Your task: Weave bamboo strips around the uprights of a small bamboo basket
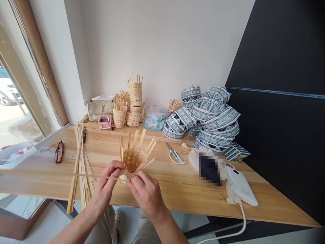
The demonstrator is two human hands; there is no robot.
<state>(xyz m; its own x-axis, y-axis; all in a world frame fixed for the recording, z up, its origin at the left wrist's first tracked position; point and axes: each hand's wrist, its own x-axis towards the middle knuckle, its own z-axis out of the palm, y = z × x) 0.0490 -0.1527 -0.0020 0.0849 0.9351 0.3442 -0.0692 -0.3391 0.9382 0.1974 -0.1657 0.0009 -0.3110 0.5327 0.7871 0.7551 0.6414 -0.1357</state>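
A half-woven bamboo basket (133, 159) stands near the table's front edge, its upright strips fanning out around the rim. My left hand (108, 181) pinches a long thin bamboo strip (83, 175) at the basket's near left side. This strip stretches far out to the left and looks blurred. My right hand (147, 191) is closed on the near right side of the basket rim, its fingertips pressed where the strip meets the weave. What lies beneath those fingertips is partly hidden.
Loose bamboo strips (81, 162), red-framed glasses (59, 151) and a black marker (84, 135) lie leftward. Scissors (175, 154) rest right of the basket. Behind stand finished baskets (119, 117), a handbag (100, 109) and rolls of patterned band (209, 110). A white power bank (242, 186) lies right.
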